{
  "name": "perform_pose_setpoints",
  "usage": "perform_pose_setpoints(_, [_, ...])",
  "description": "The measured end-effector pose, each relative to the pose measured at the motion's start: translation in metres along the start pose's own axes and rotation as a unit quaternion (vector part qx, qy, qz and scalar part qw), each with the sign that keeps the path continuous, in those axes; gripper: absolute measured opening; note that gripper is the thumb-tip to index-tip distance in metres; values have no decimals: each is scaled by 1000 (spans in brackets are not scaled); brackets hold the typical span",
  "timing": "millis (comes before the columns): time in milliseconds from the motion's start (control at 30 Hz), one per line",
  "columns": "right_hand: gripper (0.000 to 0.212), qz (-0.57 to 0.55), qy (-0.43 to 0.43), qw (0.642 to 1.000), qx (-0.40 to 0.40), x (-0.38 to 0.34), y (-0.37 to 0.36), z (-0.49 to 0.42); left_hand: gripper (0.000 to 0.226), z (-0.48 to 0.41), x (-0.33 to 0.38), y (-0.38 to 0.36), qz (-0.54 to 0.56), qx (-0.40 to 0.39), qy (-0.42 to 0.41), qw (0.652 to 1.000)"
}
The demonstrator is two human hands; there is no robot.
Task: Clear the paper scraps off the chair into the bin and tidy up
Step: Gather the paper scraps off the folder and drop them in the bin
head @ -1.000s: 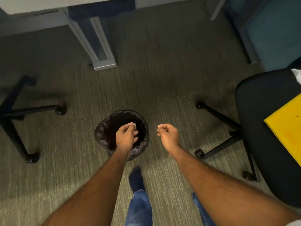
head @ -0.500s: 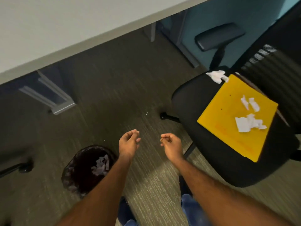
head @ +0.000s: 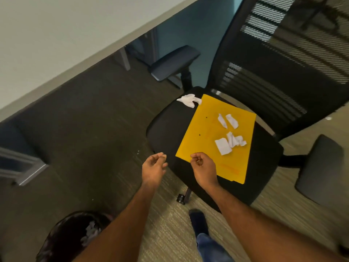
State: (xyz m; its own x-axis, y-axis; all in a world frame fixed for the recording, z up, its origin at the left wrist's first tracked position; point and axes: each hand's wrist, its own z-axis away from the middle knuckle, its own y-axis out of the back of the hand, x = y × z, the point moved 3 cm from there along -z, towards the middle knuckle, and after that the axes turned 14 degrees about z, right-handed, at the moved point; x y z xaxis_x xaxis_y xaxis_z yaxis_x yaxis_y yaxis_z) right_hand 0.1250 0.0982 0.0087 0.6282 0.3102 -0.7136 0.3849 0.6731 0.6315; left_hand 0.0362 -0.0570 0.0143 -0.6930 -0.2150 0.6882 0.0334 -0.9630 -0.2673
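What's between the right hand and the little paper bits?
Only bare yellow folder, seen from the head camera, lies between the right hand and the nearest paper bits.

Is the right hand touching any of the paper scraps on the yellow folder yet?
Apart. In the head view the right hand sits at the near corner of the yellow folder, with bare yellow showing between its fingertips and the nearest paper scrap.

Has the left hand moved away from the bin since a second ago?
Yes. The left hand was over the bin; now it is clear of it, toward the chair seat's front edge.
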Motion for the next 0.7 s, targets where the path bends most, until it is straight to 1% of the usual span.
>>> perform_pose_setpoints(167, [17, 39, 1, 998, 56, 26, 50, -23, 15, -3, -13, -50, -63, -30, -3, 998])
perform_pose_setpoints(300, [27, 65, -16, 991, 114, 40, 85, -47, 19, -9, -21, -86, -109, -49, -9, 993])
perform_pose_setpoints(467, [44, 99, -61, 984, 132, 55, 117, -77, 18, -14, -32, -125, -152, -75, -12, 985])
perform_pose_setpoints(533, [49, 115, -76, 983, 123, 59, 126, -88, 16, -18, -38, -139, -174, -83, -14, 981])
perform_pose_setpoints(600, [56, 132, -89, 983, 87, 62, 133, -99, 17, -21, -45, -153, -194, -92, -12, 977])
perform_pose_setpoints(667, [61, 140, -97, 984, 58, 65, 137, -109, 24, -26, -52, -167, -243, -95, -23, 965])
perform_pose_setpoints(700, [63, 145, -101, 983, 49, 67, 138, -113, 30, -28, -55, -175, -281, -97, -35, 954])
